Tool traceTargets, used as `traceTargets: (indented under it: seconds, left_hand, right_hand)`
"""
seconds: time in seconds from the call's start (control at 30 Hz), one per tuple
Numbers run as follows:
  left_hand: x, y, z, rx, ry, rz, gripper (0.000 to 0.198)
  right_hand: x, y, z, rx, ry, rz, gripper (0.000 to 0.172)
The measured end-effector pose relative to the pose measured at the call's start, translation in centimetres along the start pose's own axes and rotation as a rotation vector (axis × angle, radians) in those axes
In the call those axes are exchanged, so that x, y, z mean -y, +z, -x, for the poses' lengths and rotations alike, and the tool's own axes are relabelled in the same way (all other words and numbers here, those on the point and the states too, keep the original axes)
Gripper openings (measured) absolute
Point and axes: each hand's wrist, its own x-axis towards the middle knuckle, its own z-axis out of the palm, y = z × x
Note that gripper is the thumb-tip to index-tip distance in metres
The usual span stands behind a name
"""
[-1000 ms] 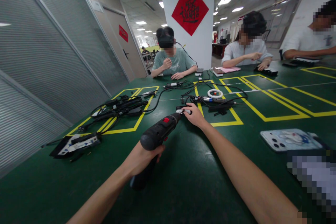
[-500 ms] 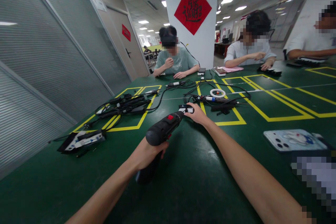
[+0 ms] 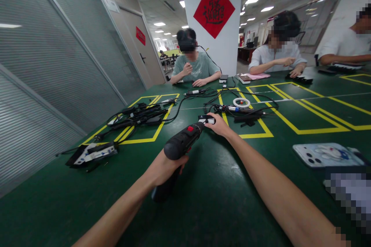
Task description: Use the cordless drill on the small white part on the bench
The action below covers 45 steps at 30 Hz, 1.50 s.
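Note:
My left hand (image 3: 166,168) is wrapped around the grip of a black cordless drill (image 3: 181,142) with a red switch on top. The drill's chuck points away from me toward a small black-and-white part (image 3: 206,119). My right hand (image 3: 218,124) pinches that part between thumb and fingers from its right side. The drill's tip meets or nearly meets the part; contact cannot be made out. What kind of part it is does not show.
Black cables and adapters (image 3: 139,115) lie in a heap at the left, near a black pouch (image 3: 87,155). Beyond my right hand are a white tape ring (image 3: 241,103) and corded tools (image 3: 246,114). A phone (image 3: 327,154) rests at the right. Several people sit across the green table (image 3: 121,200).
The whole view has shifted slightly, so everything sits a little further right. Both hands keep their hold on the drill and the small part.

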Motion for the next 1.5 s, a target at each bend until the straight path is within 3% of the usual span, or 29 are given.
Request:
traceTargets:
  seconds: [0.3, 0.5, 0.7, 1.17, 1.4, 1.5]
  left_hand:
    - [-0.5, -0.1, 0.1, 0.002, -0.012, 0.033, 0.029]
    - [-0.1, -0.2, -0.1, 0.019, -0.002, 0.045, 0.018]
    - [0.4, -0.1, -0.3, 0.017, 0.017, 0.025, 0.024]
    - [0.3, -0.3, -0.3, 0.043, 0.034, 0.047, 0.016]
    - [0.4, -0.3, -0.3, 0.035, 0.034, 0.104, 0.026]
    - [0.6, -0.4, -0.3, 0.039, 0.018, 0.085, 0.019]
  right_hand:
    - [0.2, -0.1, 0.2, -0.002, 0.004, 0.002, 0.052]
    - [0.1, -0.1, 0.1, 0.017, -0.003, 0.013, 0.052]
    - [0.0, 0.0, 0.0, 0.014, 0.015, 0.006, 0.053]
    - [-0.2, 0.2, 0.0, 0.023, 0.034, 0.006, 0.051]
    - [0.0, 0.2, 0.1, 0.014, 0.029, 0.000, 0.050]
    - [0.0, 0.1, 0.1, 0.019, 0.032, 0.002, 0.050]
